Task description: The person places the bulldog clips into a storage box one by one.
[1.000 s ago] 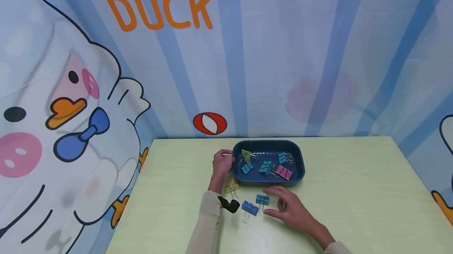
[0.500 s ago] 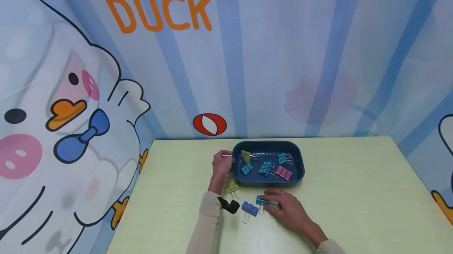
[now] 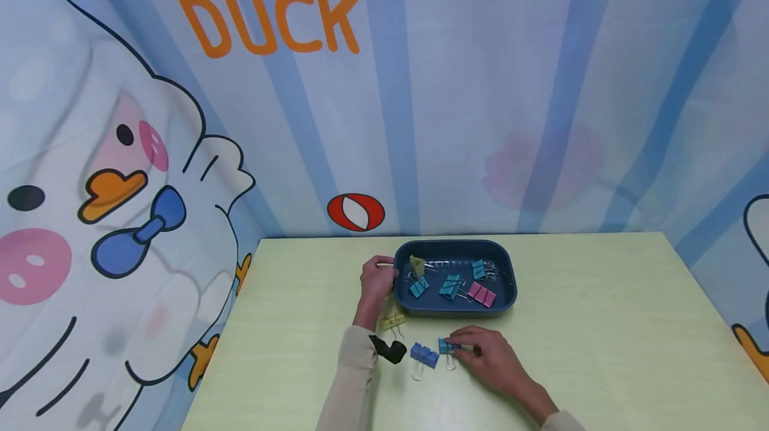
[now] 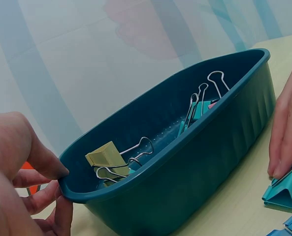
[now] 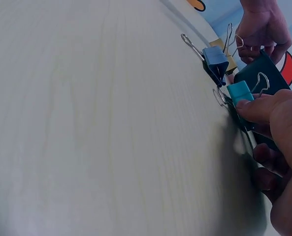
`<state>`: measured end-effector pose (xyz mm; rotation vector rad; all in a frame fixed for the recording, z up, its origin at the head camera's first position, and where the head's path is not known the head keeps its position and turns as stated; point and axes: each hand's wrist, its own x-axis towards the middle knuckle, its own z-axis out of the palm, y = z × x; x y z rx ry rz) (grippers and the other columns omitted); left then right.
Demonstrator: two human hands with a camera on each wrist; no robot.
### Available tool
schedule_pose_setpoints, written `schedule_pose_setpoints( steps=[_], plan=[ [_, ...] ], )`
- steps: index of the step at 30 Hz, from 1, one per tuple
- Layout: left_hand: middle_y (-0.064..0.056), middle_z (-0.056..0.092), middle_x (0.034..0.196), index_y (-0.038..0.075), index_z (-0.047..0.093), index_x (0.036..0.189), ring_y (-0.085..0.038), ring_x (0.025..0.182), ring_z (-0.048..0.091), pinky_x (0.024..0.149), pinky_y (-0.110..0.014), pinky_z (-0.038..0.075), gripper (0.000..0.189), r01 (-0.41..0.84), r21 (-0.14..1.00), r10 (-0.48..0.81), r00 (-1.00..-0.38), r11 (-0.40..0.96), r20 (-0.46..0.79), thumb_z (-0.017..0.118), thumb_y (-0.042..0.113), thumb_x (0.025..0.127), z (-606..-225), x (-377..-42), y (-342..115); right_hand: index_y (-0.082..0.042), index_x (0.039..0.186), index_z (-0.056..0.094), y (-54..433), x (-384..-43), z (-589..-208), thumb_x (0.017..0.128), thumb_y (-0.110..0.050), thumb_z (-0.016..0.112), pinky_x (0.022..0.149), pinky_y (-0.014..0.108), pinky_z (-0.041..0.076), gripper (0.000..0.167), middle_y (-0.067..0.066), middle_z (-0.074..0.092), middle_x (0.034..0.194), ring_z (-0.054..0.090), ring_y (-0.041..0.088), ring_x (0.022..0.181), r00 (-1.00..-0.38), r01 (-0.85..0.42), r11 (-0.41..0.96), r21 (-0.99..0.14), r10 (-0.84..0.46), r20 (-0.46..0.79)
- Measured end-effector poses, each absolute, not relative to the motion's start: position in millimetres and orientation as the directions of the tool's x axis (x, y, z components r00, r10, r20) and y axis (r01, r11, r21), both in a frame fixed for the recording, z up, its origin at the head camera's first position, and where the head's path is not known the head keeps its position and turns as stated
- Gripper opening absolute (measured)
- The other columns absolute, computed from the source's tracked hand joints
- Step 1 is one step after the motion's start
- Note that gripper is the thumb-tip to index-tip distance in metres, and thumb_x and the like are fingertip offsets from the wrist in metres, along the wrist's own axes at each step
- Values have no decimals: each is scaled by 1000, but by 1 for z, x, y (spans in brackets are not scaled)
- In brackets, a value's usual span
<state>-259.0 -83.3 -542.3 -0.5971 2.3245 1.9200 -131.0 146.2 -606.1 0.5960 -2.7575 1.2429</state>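
Note:
My right hand (image 3: 489, 356) pinches a teal binder clip (image 3: 447, 346) between thumb and fingers, in front of the dark blue tray (image 3: 454, 311). In the right wrist view the thumb lies on this teal clip (image 5: 240, 92). With its thumb over the rim and fingers below, my left hand (image 4: 22, 172) grips the tray's left end. Inside the tray lie a yellow clip (image 3: 417, 265), a pink clip (image 3: 482, 293) and several teal clips (image 3: 450, 286). Just left of the pinched clip sits a blue binder clip (image 3: 424, 355).
A yellow binder clip (image 3: 393, 320) stands on the pale table (image 3: 601, 324) between the left wrist and the tray. A black strap end (image 3: 390, 349) sticks out from the left sleeve. Behind the table hangs a printed curtain (image 3: 456, 97) with a duck.
My right fingers have come together on the teal clip and shifted it slightly right, away from the blue one. The left hand stays on the tray.

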Motion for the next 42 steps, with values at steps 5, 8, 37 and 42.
schedule_pose_setpoints(
  steps=[5, 8, 37, 42],
  plan=[
    [-9, 68, 94, 2, 72, 115, -22, 78, 61, 60, -26, 47, 26, -327, 934, -254, -924, 143, -285, 61, 0, 92, -542, -259, -83, -14, 112, 84, 147, -129, -603, 90, -7, 83, 66, 22, 48, 24, 3, 79, 113, 59, 3, 84, -918, -383, 548, -744, -319, 237],
    [-9, 68, 93, 2, 72, 115, -21, 77, 60, 60, -25, 47, 25, -325, 934, -251, -925, 145, -283, 61, 0, 92, -543, -259, -83, -13, 113, 84, 148, -128, -599, 90, -7, 83, 65, 22, 48, 24, 4, 79, 114, 59, 4, 83, -916, -386, 537, -750, -317, 245],
    [-11, 70, 98, 3, 72, 117, -22, 78, 59, 61, -27, 47, 26, -357, 921, -258, -915, 158, -310, 61, 1, 94, -544, -261, -84, -9, 113, 83, 166, -174, -511, 89, -1, 84, 54, 23, 44, 26, 7, 77, 108, 50, 1, 62, -805, -591, 493, -638, -312, 505],
    [-10, 69, 95, 4, 72, 117, -20, 75, 58, 59, -26, 47, 26, -351, 923, -254, -918, 160, -306, 61, 1, 93, -544, -261, -84, -7, 116, 83, 170, -191, -491, 91, -2, 82, 53, 24, 43, 26, 11, 77, 112, 48, 3, 59, -798, -597, 521, -610, -307, 519]
  ],
)
